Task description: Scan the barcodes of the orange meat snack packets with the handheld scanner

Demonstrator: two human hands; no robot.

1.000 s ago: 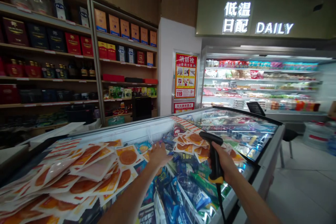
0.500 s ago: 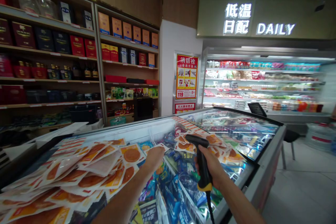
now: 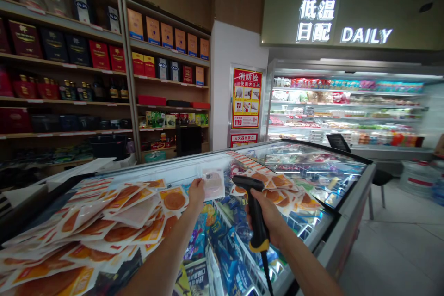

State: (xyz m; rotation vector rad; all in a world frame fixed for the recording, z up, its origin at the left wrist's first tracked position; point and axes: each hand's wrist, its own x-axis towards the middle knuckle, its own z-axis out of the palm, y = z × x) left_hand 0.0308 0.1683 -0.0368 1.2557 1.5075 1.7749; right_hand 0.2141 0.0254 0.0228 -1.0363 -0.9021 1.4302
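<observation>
My left hand [image 3: 196, 191] pinches the left edge of a flat food packet [image 3: 213, 184], held up with its whitish, printed back towards me. In my right hand [image 3: 268, 216] is a black and yellow barcode scanner [image 3: 255, 212], its head pointing left towards the packet. A cable runs down from the scanner's grip. To the left, a big heap of flat packets [image 3: 121, 233] with round brown pieces pictured or showing lies on the chest freezer's glass. A smaller pile of similar packets [image 3: 294, 196] lies to the right, beyond the scanner.
Under the glass of the chest freezer [image 3: 350, 210] are bags of frozen food [image 3: 225, 249] and wire dividers. Shelves of boxed bottles [image 3: 100, 55] stand at the back left. A lit chiller [image 3: 347, 106], a black chair [image 3: 381, 178] and water bottles [image 3: 419, 178] are to the right.
My left hand has moved slightly left and lifted the packet upright, so its whitish back now shows. The scanner in my right hand has shifted left, closer to it.
</observation>
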